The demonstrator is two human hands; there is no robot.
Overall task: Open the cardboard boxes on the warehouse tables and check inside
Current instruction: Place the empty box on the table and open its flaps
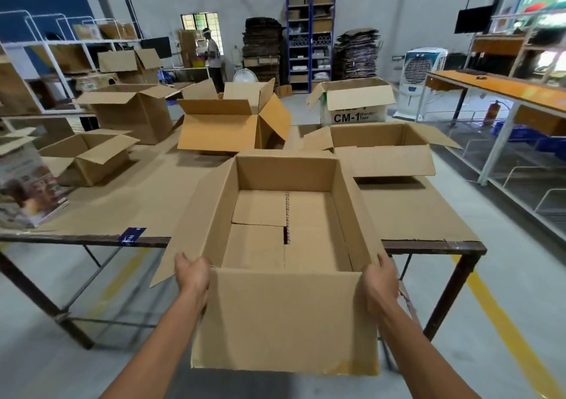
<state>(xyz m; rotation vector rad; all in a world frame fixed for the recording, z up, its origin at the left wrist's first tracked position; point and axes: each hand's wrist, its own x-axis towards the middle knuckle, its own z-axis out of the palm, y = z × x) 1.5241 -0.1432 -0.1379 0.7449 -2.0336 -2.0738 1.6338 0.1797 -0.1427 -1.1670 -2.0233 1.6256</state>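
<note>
Cardboard box (284, 316) gapes open at the table (92, 241) edge; left hand (193, 273) and right hand (379, 279) grip its sides.

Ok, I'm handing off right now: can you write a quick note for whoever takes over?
The left hand and right hand grip the sides of the nearest box, at the near edge of the table.
Done: its flaps are open; inside only bottom flaps show.
The middle box and right box behind it stand open too.
Left: their floors are hidden from here; check them.
</note>
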